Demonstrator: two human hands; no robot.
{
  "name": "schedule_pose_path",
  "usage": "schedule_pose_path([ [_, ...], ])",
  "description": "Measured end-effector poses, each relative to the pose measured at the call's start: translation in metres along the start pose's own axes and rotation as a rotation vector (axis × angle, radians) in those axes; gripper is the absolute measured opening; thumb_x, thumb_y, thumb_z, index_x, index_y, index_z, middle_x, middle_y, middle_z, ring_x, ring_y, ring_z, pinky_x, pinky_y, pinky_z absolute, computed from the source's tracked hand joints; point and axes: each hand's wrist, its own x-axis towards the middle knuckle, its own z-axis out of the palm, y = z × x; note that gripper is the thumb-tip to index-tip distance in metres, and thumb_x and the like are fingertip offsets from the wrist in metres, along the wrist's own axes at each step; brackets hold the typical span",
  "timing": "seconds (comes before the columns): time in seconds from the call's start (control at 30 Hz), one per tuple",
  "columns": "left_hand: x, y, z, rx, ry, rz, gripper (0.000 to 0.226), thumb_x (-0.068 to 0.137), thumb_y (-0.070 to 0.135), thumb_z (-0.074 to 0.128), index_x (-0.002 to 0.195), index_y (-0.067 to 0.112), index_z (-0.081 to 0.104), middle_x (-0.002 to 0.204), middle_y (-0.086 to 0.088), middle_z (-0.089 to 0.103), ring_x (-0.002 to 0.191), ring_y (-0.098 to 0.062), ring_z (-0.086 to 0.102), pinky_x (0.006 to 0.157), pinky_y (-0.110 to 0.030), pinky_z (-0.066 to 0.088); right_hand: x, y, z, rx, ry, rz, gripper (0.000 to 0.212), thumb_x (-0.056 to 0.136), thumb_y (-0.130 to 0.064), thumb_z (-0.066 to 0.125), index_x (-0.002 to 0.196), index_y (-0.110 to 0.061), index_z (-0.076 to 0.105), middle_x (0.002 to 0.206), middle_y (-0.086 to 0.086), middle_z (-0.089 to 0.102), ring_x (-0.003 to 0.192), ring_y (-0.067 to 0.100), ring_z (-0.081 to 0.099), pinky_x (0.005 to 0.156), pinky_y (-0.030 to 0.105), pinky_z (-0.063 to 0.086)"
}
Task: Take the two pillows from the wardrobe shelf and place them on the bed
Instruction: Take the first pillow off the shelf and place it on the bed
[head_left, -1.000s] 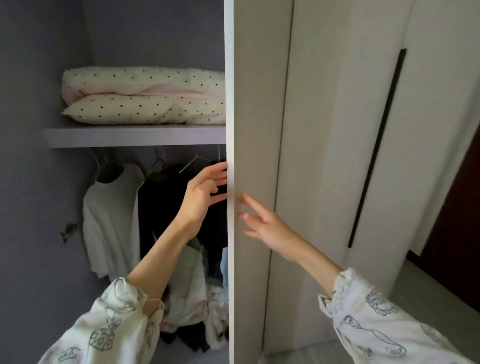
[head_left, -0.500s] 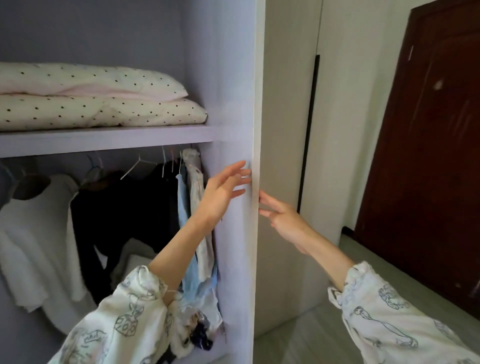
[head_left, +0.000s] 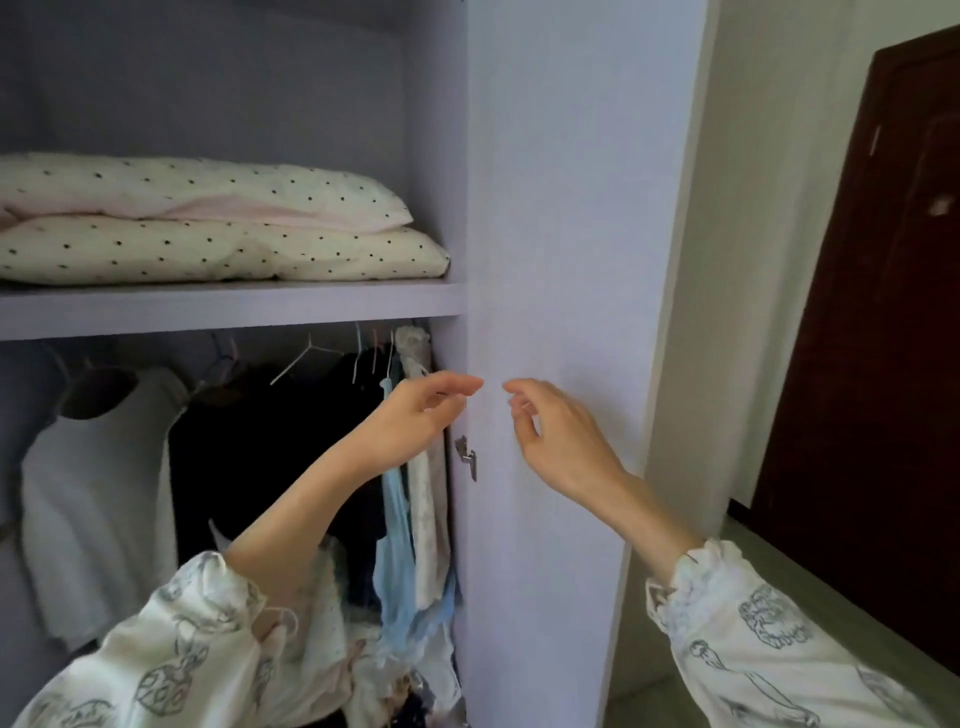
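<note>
Since the earlier frame the wardrobe door (head_left: 561, 260) had swung wide and both hands had come off it. On the shelf (head_left: 228, 306), upper left, the two pillows (head_left: 208, 228) lay stacked, untouched. Below, the left hand (head_left: 415, 415) and the right hand (head_left: 556, 431) hung loosely curled, holding nothing. Both lifts and the bed remained ahead.

wardrobe door (head_left: 561, 260) swung wide open.

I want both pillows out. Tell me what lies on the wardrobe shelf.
Two dotted pillows lie stacked on the shelf: top pillow, bottom pillow. Their left ends run out of view; anything behind them is hidden.
</note>
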Motion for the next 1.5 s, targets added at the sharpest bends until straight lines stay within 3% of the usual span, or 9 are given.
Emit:
schedule_pose_path([
  [0.2,0.020,-0.034,-0.097,0.330,0.122,-0.015,0.031,0.094,0.006,0.043,0.121,0.013,0.058,0.119,0.001,0.060,0.109,-0.014,0.056,0.098,-0.024,0.039,0.092,-0.045,0.054,-0.031,-0.058,-0.203,0.041,0.095,-0.018,0.043,0.135,-0.015,0.041,0.134,0.009,0.051,0.122,0.028,0.049,0.100,0.039,0.039],
  [0.37,0.058,-0.067,-0.183,0.483,0.210,-0.048,0.032,0.094,0.010,0.043,0.124,0.015,0.055,0.124,0.003,0.056,0.110,-0.011,0.052,0.088,-0.016,0.036,0.187,-0.075,0.097,-0.067,-0.038,-0.254,0.044,0.095,-0.020,0.041,0.138,-0.014,0.037,0.137,0.010,0.047,0.125,0.028,0.044,0.103,0.041,0.036],
  [0.73,0.191,-0.154,-0.373,0.986,0.289,0.137,0.045,0.089,0.027,0.053,0.132,0.020,0.045,0.138,-0.006,0.043,0.128,-0.024,0.036,0.107,-0.040,0.030,0.410,-0.150,0.186,-0.219,0.101,-0.420,0.050,0.095,-0.032,0.046,0.141,-0.016,0.035,0.144,0.008,0.042,0.133,0.026,0.035,0.103,0.037,0.031],
  [0.9,0.240,-0.193,-0.435,1.134,0.368,0.008,0.069,0.086,0.048,0.053,0.144,0.030,0.019,0.153,-0.005,0.015,0.142,-0.024,0.007,0.114,-0.055,0.005,0.484,-0.163,0.209,-0.379,0.098,-0.428,0.061,0.092,-0.044,0.046,0.145,-0.021,0.025,0.153,0.004,0.029,0.143,0.022,0.019,0.115,0.045,0.017],
  [1.0,0.263,-0.213,-0.458,1.240,0.356,-0.017,0.078,0.083,0.054,0.052,0.145,0.031,0.011,0.154,-0.005,0.010,0.142,-0.025,-0.001,0.112,-0.058,0.000,0.517,-0.164,0.221,-0.439,0.035,-0.411,0.074,0.087,-0.052,0.050,0.147,-0.025,0.017,0.156,0.001,0.019,0.145,0.021,0.012,0.117,0.050,0.009],
  [1.13,0.285,-0.221,-0.479,1.386,0.341,0.017,0.091,0.072,0.061,0.060,0.144,0.034,0.012,0.151,-0.002,0.022,0.139,-0.022,0.018,0.108,-0.061,0.014,0.549,-0.165,0.232,-0.502,-0.016,-0.420,0.088,0.078,-0.056,0.060,0.147,-0.026,0.014,0.155,0.001,0.020,0.143,0.021,0.017,0.116,0.052,0.011],
  [1.27,0.301,-0.215,-0.488,1.298,0.233,-0.106,0.099,0.066,0.058,0.068,0.144,0.036,0.011,0.149,-0.001,0.026,0.136,-0.025,0.022,0.104,-0.062,0.021,0.567,-0.164,0.235,-0.548,0.031,-0.478,0.087,0.074,-0.052,0.064,0.145,-0.028,0.020,0.149,0.000,0.033,0.136,0.024,0.030,0.113,0.049,0.019],
  [1.4,0.305,-0.215,-0.486,1.308,0.301,-0.054,0.083,0.068,0.055,0.067,0.137,0.035,0.026,0.135,-0.002,0.044,0.123,-0.029,0.039,0.099,-0.055,0.032,0.573,-0.163,0.237,-0.623,0.005,-0.521,0.077,0.080,-0.049,0.059,0.144,-0.026,0.022,0.147,0.001,0.035,0.133,0.027,0.035,0.109,0.052,0.024],
  [1.5,0.301,-0.220,-0.477,1.443,0.405,0.022,0.073,0.075,0.061,0.057,0.136,0.030,0.031,0.128,-0.006,0.050,0.115,-0.030,0.046,0.092,-0.048,0.036,0.570,-0.166,0.243,-0.728,0.109,-0.572,0.061,0.087,-0.043,0.053,0.139,-0.021,0.031,0.139,0.002,0.045,0.124,0.028,0.044,0.102,0.046,0.033],
])
